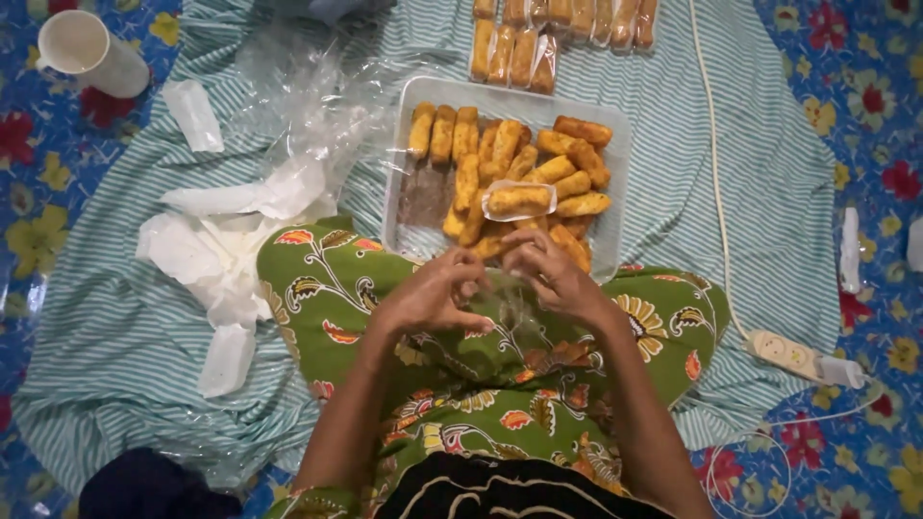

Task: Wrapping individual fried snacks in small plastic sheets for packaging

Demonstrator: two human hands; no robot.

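Observation:
My left hand [433, 293] and my right hand [550, 274] meet over my lap, fingers pinching a thin clear plastic wrapper [500, 288] between them. Just beyond my fingers lies a white tray [615, 130] filled with several golden fried sticks [567, 163]. One stick [519, 200] sits in a small clear sleeve on top of the pile. A row of wrapped sticks [562, 29] lies past the tray at the top edge.
A pile of clear plastic wrappers [308, 106] and white paper pieces [221, 240] lies to the left on the striped cloth [115, 327]. A white cup [87, 53] stands at top left. A white cord and power strip [793, 354] run along the right.

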